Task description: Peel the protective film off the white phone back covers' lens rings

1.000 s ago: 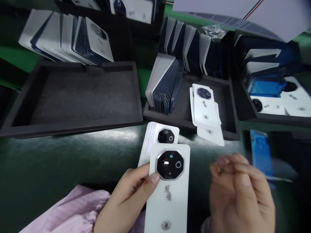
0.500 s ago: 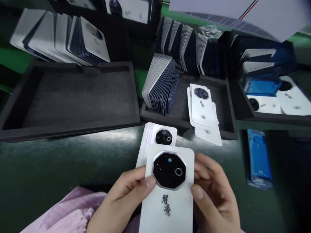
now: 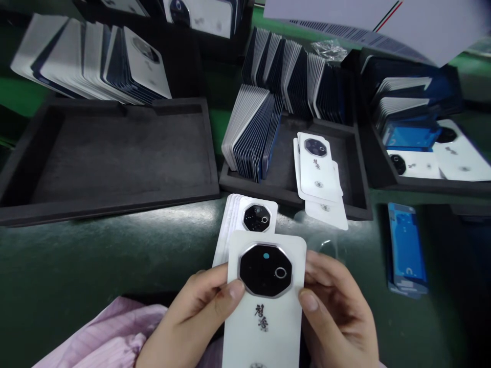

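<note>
A white phone back panel (image 3: 264,322) stands nearly upright close to me, with a black octagonal camera area and dark printed characters. My left hand (image 3: 195,317) grips its left edge, thumb on the front face beside the camera area. At the right edge, my right hand (image 3: 341,312) holds it between the thumb and the fingers behind. The panel's back is hidden from view. Just behind it lies a stack of similar white panels (image 3: 233,217), partly covered by the held one.
A black foam tray (image 3: 126,158) lies at left. The middle black tray (image 3: 287,148) holds rows of panels on edge and several loose white panels (image 3: 316,174). Blue film-like sheets (image 3: 406,250) rest at right, near another filled tray (image 3: 441,185). White paper (image 3: 368,20) overhangs the back.
The held panel shows more of its lower end, including a small printed mark. My right thumb has shifted slightly left. A faint clear outline now shows above my right fingers.
</note>
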`<state>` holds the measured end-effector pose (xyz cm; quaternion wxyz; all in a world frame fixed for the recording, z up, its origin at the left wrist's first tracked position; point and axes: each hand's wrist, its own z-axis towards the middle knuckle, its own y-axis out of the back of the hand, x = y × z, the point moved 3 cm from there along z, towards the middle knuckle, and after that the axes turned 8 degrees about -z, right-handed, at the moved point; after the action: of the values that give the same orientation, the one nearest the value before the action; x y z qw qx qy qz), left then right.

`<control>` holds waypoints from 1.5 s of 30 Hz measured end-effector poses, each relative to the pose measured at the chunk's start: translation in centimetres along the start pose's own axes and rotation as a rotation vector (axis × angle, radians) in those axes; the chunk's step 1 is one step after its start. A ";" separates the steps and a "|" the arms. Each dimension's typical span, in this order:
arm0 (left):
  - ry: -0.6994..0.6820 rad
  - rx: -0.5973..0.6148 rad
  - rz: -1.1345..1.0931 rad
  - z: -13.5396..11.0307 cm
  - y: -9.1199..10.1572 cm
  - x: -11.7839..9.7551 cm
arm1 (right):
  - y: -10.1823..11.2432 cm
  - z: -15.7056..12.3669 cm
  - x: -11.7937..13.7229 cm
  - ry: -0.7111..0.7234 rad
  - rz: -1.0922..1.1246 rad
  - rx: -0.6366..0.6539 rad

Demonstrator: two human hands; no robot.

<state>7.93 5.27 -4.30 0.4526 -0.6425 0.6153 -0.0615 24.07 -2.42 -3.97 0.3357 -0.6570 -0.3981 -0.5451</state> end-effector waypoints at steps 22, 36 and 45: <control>-0.043 -0.161 0.324 -0.9 1.4 0.6 | -0.3 0.5 0.3 -0.008 0.027 0.002; 0.101 0.097 0.071 0.7 0.3 0.1 | -1.1 0.6 1.1 -0.328 0.278 0.047; 0.102 0.096 0.068 0.4 0.4 0.3 | -0.8 0.3 0.9 -0.365 0.261 0.127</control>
<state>7.99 5.27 -4.91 0.4528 -0.5947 0.6554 -0.1081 23.58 -1.64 -3.12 0.3666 -0.7681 -0.3974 -0.3430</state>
